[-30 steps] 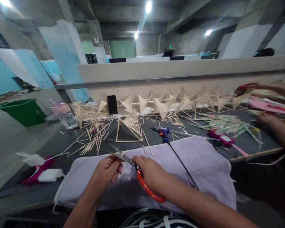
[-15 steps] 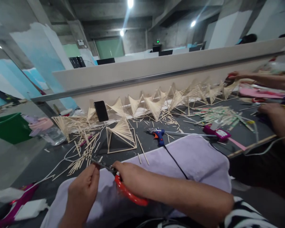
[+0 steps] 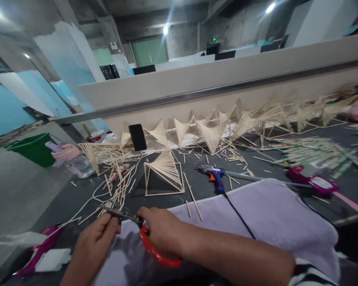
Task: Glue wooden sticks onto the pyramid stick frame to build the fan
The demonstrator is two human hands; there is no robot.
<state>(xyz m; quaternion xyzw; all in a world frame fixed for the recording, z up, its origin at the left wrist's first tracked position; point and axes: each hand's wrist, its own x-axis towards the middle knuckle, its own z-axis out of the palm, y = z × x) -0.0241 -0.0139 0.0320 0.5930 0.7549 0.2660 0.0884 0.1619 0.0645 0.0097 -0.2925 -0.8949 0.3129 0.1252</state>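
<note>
My right hand (image 3: 164, 230) grips a pair of scissors (image 3: 156, 252) with red handles, their metal blades pointing left. Beside the blades, my left hand (image 3: 92, 244) is closed in a pinch; whatever its fingers hold is too small or hidden to make out. Beyond both hands stands a twisted frame of thin wooden sticks (image 3: 164, 172) on the dark table. Several loose sticks (image 3: 192, 196) lie to its right, and a pile of sticks (image 3: 122, 190) lies to its left. A blue glue gun (image 3: 217, 178) rests farther right, its cord running over a lilac cloth (image 3: 256, 202).
A row of similar stick frames (image 3: 210, 133) lines the low partition. A black phone (image 3: 137, 137) leans there. A clear bottle (image 3: 79, 165) and green bin (image 3: 34, 149) are left. A magenta tape measure (image 3: 314, 182) and green-marked sticks (image 3: 313, 151) lie right.
The view has swung right, so the table things sit farther right or lower. Another person's hands at the right have gone from view. Both my hands keep their grips near the scissors' blades.
</note>
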